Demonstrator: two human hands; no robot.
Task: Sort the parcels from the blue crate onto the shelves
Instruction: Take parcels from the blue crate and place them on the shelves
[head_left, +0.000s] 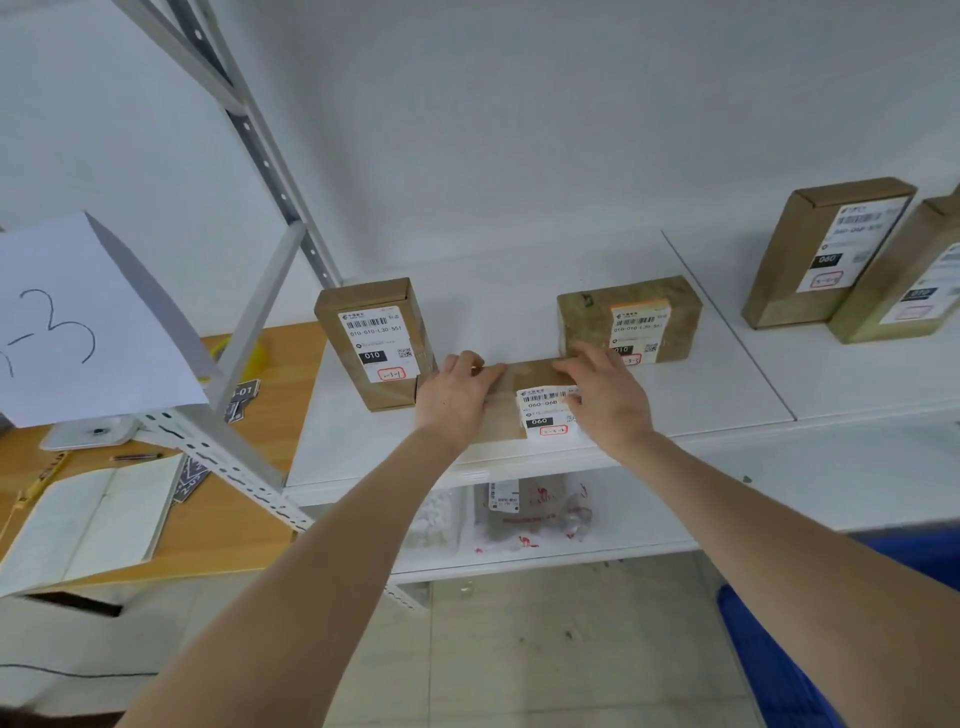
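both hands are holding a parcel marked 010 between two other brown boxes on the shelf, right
Not quite. In the head view the parcel held by the left hand and right hand is marked 060, not 010; the 010 labels are on the left box and right box. It does sit between them on the shelf.

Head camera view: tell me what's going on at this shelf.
A person holds a flat cardboard 060 parcel with both hands: left hand at its left end, right hand at its right end, by the label. It appears to rest at the front of the white shelf, between an upright 010 parcel on the left and an orange-labelled 010 parcel behind on the right. Two more cardboard parcels stand farther right.
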